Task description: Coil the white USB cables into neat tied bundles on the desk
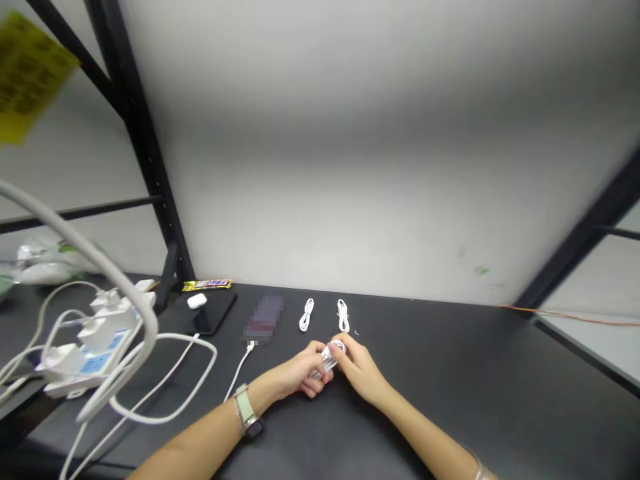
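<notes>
Small bundled white cable (327, 359), held in the air between both hands, above the middle of the black worktop (450, 393). Long side slanting from low left to high right. Left hand (301, 371): fingers curled tight around the low end. Right hand (361, 369): fingers pinching the high end. Both hands equally close. Just past the fingers, toward the back edge, two tied white cables (325, 315).

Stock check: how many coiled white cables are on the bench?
3. One coil and a second coil lie side by side on the bench; a third coil, partly hidden, is held between left hand and right hand.
</notes>
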`<state>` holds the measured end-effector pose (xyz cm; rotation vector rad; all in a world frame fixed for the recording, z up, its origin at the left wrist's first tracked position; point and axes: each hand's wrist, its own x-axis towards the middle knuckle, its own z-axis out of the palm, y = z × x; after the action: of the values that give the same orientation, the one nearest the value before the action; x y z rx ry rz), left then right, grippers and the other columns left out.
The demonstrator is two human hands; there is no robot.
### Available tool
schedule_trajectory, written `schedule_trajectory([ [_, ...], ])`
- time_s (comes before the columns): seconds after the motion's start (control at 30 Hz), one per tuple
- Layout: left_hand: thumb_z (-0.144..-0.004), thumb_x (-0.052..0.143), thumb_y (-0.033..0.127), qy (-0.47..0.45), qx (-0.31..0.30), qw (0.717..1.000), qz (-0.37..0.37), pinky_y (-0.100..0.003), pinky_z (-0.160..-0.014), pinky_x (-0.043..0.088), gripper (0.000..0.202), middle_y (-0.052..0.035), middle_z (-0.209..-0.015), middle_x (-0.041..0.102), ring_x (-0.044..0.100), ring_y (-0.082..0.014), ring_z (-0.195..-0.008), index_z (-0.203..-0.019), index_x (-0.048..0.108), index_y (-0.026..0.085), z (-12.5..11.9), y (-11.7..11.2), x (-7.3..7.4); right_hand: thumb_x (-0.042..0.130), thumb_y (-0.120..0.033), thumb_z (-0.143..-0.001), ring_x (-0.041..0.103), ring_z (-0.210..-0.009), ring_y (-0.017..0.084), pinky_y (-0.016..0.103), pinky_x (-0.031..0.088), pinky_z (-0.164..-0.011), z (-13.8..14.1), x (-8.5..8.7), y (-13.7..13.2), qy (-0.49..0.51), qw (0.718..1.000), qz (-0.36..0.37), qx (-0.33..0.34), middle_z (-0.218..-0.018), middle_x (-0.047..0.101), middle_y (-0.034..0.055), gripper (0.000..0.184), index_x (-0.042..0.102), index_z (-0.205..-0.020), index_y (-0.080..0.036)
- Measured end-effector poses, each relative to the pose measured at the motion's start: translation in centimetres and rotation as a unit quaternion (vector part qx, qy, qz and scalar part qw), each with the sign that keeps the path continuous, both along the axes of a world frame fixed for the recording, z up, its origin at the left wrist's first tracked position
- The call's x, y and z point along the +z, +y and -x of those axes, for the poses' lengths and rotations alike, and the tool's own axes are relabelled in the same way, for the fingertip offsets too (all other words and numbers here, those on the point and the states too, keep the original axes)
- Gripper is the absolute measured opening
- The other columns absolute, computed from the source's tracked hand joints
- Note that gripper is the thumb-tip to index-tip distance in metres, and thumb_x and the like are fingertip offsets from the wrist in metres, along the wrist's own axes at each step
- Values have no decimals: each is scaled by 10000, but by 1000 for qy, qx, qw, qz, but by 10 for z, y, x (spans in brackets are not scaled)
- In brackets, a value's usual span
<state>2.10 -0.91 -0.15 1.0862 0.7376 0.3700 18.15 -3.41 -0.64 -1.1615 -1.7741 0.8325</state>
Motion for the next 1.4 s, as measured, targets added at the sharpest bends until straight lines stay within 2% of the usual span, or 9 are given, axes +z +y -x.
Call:
schedule_trajectory([
  [0.13,-739,536,336,24,-43,998,-27,-173,-404,182,240,45,-652,473,269,-15,-397,-901,457,177,8,1,8,398,-405,-898,512,-587,126,227,404,-542,-4,3,2,17,1000,-9,-17,-680,551,-2,259,519,-867,-178],
  [0.23,-747,543,483,37,16,998,-43,-175,-401,124,391,64,-650,393,221,-1,-402,-944,523,146,15,7,9,398,-371,-897,518,-588,137,250,421,-579,-14,4,8,-49,994,-67,-75,-709,562,14,241,531,-943,-176],
  [0.43,-766,534,411,24,168,985,0,-162,-410,147,325,57,-660,406,277,-2,-412,-944,522,140,16,17,2,584,-338,-779,531,-623,132,261,433,-595,-27,-6,15,-232,964,-76,-102,-906,557,34,182,608,-911,-215],
  [0.63,-769,517,456,-5,152,988,-10,-170,-429,250,362,31,-709,472,394,-32,-457,-990,507,170,14,16,-5,485,-214,-822,552,-740,149,243,411,-604,-23,-8,14,-285,952,-58,-98,-876,548,19,97,577,-792,-218],
  [0.77,-751,522,380,-16,134,991,16,-152,-401,139,337,75,-630,370,234,0,-395,-1004,509,158,16,19,-5,423,-199,-847,539,-726,164,269,418,-623,-25,-10,17,-243,961,-100,-83,-827,539,34,104,518,-807,-199],
  [0.97,-653,451,272,-48,77,993,75,-161,-378,50,391,87,-581,308,145,-10,-373,-1017,489,134,16,18,-2,465,-272,-865,545,-635,161,274,445,-582,-9,-3,9,-29,987,-131,-88,-739,573,36,96,512,-832,-195],
  [1.13,-592,508,188,10,40,999,-35,-151,-360,97,320,111,-495,291,171,-19,-355,-910,477,173,9,5,2,486,-221,-849,589,-705,169,286,472,-641,7,1,-5,15,978,-194,-69,-816,621,53,58,541,-848,-204],
  [1.27,-605,526,209,44,10,993,-106,-152,-350,156,211,109,-454,310,220,-34,-353,-802,451,192,7,1,3,487,-200,-839,592,-680,161,274,469,-621,11,-2,-7,8,984,-176,-34,-804,635,44,64,547,-819,-206],
  [1.4,-681,486,410,49,30,997,-48,-159,-349,108,233,107,-468,265,154,-25,-352,-687,391,196,4,4,0,520,-252,-826,534,-560,129,237,420,-521,11,-4,-6,-5,990,-135,-43,-718,604,20,67,528,-786,-199],
])
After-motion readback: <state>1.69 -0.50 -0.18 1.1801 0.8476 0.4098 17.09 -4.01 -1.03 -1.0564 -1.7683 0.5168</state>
